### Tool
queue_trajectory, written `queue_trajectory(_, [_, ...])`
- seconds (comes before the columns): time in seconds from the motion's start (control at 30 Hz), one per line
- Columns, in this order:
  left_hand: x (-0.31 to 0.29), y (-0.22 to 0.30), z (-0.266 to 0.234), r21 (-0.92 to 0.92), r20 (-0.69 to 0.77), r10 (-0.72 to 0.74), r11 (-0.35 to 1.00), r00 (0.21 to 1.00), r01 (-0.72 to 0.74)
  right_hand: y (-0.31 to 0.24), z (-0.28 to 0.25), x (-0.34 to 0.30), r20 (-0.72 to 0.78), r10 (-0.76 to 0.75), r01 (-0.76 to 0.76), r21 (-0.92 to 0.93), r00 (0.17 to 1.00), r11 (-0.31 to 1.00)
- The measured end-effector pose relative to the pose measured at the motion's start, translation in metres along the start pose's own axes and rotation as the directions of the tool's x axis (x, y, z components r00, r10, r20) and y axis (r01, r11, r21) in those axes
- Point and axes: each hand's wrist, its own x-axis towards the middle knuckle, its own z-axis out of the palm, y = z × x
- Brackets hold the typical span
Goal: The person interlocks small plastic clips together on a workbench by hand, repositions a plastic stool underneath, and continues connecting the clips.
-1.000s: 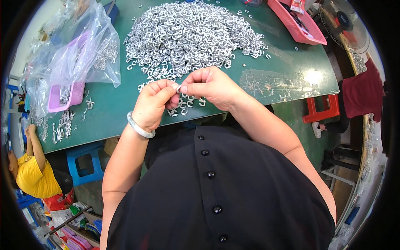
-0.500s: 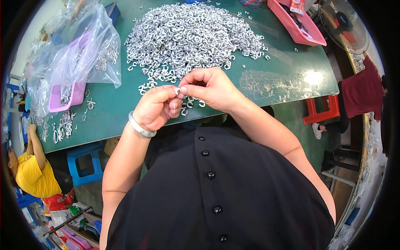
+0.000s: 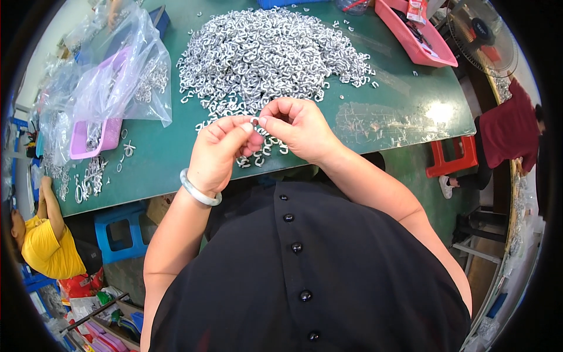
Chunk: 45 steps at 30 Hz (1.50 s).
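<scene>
left hand [image 3: 220, 154] and right hand [image 3: 296, 126] meet fingertip to fingertip, both pinched shut on one small silver hook [image 3: 254, 121] just above the near edge of a green table [image 3: 387, 111]; a large pile of silver hooks [image 3: 264, 53] lies beyond; clear plastic bags [image 3: 117, 76] sit to the left; a pink tray [image 3: 413, 35] lies far right

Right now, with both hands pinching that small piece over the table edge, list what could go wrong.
1. The small piece is gripped only by the fingertips of the left hand and right hand; it could slip and fall off the table.
2. The big pile of hooks lies close behind; a bump could scatter it.
</scene>
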Motion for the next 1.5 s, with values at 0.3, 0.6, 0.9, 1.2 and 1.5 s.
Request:
queue_trajectory(0.3, [0.0,-0.011,-0.004,0.26,-0.004,0.306,0.92,0.952,-0.295,-0.002,-0.003,-0.001,0.045,0.067,-0.069,0.047,0.997,0.997])
queue_trajectory(0.6, [-0.003,-0.002,-0.002,0.593,0.127,0.45,0.68,0.884,-0.431,-0.004,-0.009,0.001,0.094,0.035,-0.034,-0.011,0.995,0.999])
queue_trajectory(0.9, [-0.001,-0.001,-0.002,0.76,0.299,0.629,0.298,0.718,-0.578,-0.005,-0.012,0.002,0.112,-0.11,0.126,-0.146,0.988,0.981])
queue_trajectory(1.2, [-0.001,0.001,-0.001,0.764,0.355,0.648,0.215,0.674,-0.609,-0.012,-0.014,0.001,0.153,-0.086,0.119,-0.221,0.985,0.968])
queue_trajectory(1.5, [-0.003,0.003,-0.001,0.76,0.398,0.635,0.176,0.662,-0.626,-0.008,-0.015,0.002,0.186,-0.095,0.141,-0.252,0.978,0.957])
